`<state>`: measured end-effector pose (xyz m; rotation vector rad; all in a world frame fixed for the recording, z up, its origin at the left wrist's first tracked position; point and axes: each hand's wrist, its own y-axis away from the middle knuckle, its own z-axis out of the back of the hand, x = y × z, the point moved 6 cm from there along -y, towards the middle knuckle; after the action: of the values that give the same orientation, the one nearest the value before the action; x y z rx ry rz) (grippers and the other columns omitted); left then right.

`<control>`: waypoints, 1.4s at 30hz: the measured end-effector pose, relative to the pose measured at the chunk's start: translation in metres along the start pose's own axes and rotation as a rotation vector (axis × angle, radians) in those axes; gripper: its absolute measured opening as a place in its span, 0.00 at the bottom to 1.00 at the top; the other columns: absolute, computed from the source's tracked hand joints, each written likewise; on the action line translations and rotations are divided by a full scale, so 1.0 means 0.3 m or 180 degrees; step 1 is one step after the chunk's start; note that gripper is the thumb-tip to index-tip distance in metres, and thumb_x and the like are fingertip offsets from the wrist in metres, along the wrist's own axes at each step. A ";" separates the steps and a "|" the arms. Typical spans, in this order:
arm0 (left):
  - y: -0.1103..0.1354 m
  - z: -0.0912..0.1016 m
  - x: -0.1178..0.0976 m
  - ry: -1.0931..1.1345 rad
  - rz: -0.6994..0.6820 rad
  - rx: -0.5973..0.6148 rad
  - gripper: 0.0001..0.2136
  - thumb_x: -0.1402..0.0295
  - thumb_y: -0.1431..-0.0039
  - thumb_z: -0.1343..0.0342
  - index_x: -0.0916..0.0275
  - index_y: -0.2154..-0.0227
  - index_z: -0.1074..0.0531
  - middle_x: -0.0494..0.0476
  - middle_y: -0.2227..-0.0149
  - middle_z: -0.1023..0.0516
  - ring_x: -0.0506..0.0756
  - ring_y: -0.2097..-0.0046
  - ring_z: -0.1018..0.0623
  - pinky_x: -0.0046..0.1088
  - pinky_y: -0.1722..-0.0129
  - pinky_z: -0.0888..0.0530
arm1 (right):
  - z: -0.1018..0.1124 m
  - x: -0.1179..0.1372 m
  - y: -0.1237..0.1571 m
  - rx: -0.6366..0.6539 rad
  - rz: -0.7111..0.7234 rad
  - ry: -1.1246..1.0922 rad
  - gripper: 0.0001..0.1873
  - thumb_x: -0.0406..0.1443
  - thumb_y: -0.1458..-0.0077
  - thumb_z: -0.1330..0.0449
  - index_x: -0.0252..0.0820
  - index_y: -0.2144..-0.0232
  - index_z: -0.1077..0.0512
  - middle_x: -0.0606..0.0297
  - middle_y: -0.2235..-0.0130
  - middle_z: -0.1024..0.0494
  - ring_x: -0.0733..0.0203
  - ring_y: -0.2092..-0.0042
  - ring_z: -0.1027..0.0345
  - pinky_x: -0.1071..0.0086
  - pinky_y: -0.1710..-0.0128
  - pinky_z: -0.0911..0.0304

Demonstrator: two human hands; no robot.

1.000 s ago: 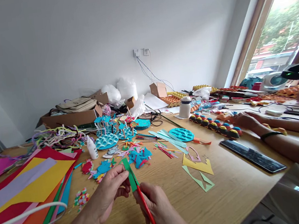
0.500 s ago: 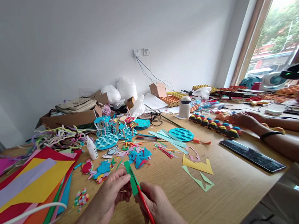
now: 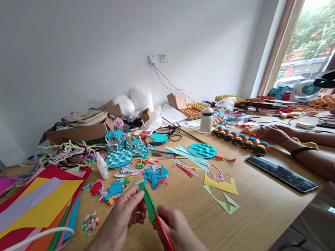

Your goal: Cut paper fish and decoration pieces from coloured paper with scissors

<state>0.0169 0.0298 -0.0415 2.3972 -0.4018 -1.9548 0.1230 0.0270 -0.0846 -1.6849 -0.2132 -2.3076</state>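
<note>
My left hand (image 3: 122, 220) pinches a narrow green paper strip (image 3: 148, 203) and holds it upright over the wooden table (image 3: 258, 216). My right hand (image 3: 176, 232) is wrapped round red-handled scissors (image 3: 164, 232), whose blades meet the strip's lower part. Both hands are low in the middle of the view, close together. Blue and red paper cut-outs (image 3: 155, 175) lie just beyond them.
Stacked coloured paper sheets (image 3: 34, 207) fill the left. A white glue bottle (image 3: 102, 166), blue paper discs (image 3: 202, 150), pipe cleaners (image 3: 63, 152) and cardboard boxes (image 3: 79, 132) lie further back. Another person's hand (image 3: 274, 134) and arms rest at the right near a black ruler (image 3: 282, 174).
The green strip and both my hands have shifted slightly down and toward me. The person at the right has barely moved.
</note>
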 end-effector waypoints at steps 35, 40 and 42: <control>0.005 -0.019 0.053 0.0248 0.0128 0.0246 0.08 0.66 0.47 0.47 0.63 0.78 0.35 0.46 0.81 0.34 0.45 0.79 0.35 0.21 0.79 0.40 | -0.006 -0.026 0.004 0.0037 -0.0084 0.0004 0.29 0.57 0.51 0.56 0.37 0.80 0.37 0.72 0.85 0.44 0.71 0.80 0.49 0.77 0.82 0.54; 0.005 -0.024 0.055 0.0253 0.0193 0.0208 0.08 0.66 0.48 0.47 0.62 0.79 0.35 0.47 0.81 0.33 0.46 0.79 0.35 0.21 0.79 0.40 | -0.001 -0.009 0.010 0.0031 -0.0079 0.0010 0.29 0.57 0.51 0.55 0.37 0.81 0.37 0.71 0.85 0.44 0.71 0.80 0.50 0.77 0.82 0.55; 0.008 -0.029 0.055 0.0237 0.0217 0.0212 0.08 0.66 0.48 0.47 0.63 0.79 0.35 0.47 0.82 0.33 0.46 0.80 0.35 0.21 0.79 0.41 | 0.004 0.004 0.012 0.0008 -0.0072 0.0066 0.29 0.56 0.50 0.55 0.37 0.82 0.38 0.71 0.84 0.44 0.71 0.79 0.51 0.77 0.82 0.56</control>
<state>0.0279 0.0226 -0.0551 2.4521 -0.5462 -1.8468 0.1247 0.0238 -0.0832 -1.6651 -0.2320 -2.3390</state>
